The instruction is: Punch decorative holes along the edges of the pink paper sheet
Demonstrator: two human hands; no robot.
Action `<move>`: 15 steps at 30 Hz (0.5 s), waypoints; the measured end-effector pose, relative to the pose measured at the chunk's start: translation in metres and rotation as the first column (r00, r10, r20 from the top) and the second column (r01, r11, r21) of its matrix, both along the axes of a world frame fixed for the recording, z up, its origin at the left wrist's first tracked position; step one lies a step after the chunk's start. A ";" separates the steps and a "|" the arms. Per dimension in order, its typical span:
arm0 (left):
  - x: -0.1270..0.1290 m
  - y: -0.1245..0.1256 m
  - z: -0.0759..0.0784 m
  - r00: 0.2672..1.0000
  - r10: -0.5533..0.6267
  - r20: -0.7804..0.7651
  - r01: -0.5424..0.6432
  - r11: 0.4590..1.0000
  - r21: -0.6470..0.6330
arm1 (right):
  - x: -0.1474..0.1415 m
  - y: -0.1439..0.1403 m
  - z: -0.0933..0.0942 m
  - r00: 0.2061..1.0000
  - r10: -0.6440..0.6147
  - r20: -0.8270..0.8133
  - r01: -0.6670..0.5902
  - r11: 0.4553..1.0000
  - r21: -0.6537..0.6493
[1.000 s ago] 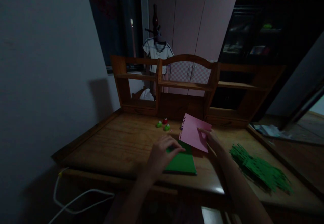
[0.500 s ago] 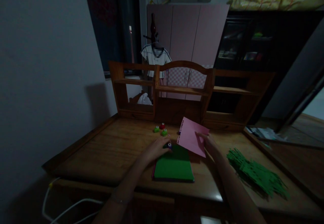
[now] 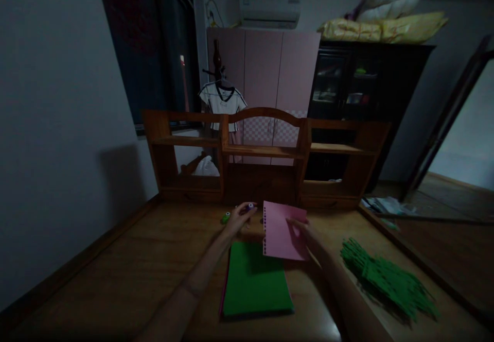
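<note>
My left hand (image 3: 236, 220) is raised over the far side of the desk, its fingers closed on a small purple piece with an eye-like white dot (image 3: 250, 206). Beside it lies a small green piece with the same kind of eye (image 3: 226, 218); others near it are mostly hidden by the hand. My right hand (image 3: 302, 230) grips a pink sheet (image 3: 277, 235) by its right part, thumb on the face. A row of punched holes runs down the sheet's left edge. Below both hands, a stack of green sheets (image 3: 257, 288) rests on the desk.
At the right of the wooden desk (image 3: 154, 259) sits a heap of green paper strips (image 3: 386, 277). A wooden shelf unit (image 3: 262, 151) stands along the desk's back edge. A raised edge runs along the desk's right side.
My left hand has moved away from the green stack toward the back, carrying the purple piece. The pink sheet is now more upright in my right hand. The camera view has tilted up.
</note>
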State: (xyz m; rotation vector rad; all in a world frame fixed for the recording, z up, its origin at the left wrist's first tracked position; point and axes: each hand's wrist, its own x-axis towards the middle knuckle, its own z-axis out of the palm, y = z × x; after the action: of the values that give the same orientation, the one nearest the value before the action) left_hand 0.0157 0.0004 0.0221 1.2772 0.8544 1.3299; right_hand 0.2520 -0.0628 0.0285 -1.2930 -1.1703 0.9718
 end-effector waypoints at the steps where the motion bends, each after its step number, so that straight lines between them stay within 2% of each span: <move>1: -0.001 0.000 -0.004 1.000 -0.004 0.000 0.004 1.000 0.008 | -0.001 0.001 0.001 1.000 -0.024 0.001 0.024 0.999 -0.026; 5: 0.000 0.000 -0.011 0.996 -0.014 0.084 0.016 0.999 -0.029 | 0.000 0.007 -0.002 0.997 -0.042 0.071 0.043 0.999 -0.021; 11: 0.005 -0.002 -0.019 0.974 -0.042 0.223 0.056 0.997 -0.055 | 0.007 0.021 -0.023 0.992 -0.006 0.130 0.002 0.999 0.037; 15: 0.002 0.000 -0.021 0.959 -0.007 0.283 0.038 0.994 -0.105 | 0.010 0.023 -0.025 0.983 0.001 0.186 -0.013 0.998 0.061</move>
State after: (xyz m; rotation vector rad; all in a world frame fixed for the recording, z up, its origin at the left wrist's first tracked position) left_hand 0.0175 0.0000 0.0006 0.9804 0.6992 1.3874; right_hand 0.2623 -0.0393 0.0035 -1.3529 -1.3383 0.8268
